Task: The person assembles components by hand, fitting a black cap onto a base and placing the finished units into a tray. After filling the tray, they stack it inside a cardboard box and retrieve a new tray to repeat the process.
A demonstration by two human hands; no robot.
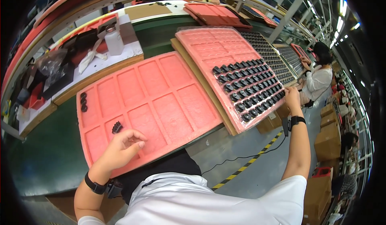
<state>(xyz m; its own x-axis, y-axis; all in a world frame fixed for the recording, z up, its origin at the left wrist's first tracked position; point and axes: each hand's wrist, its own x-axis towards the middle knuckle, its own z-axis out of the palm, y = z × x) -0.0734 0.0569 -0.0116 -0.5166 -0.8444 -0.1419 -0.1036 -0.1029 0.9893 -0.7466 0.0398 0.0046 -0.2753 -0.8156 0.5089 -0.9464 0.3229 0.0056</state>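
Observation:
My left hand (122,146) hovers over the near left of a pink tray (155,109) with shallow rectangular recesses. Its fingers are loosely curved, thumb apart, with nothing visible between them. Just beyond its knuckles sits a small ribbed black part (117,127). Several round black parts (83,102) stand in a column at the tray's left edge. On the right, my right hand (292,97) reaches the side edge of a clear blister tray (203,60), at the end of its rows of black knob-like parts (251,80). Its fingertips are pinched together; what lies between them is hidden.
Brown cardboard (209,92) lies under the blister tray. Farther back are more filled trays (271,56) and a pink frame (217,15). A white bottle (114,41) stands on the left shelf. A co-worker (319,74) is at the right, near cardboard boxes (327,134).

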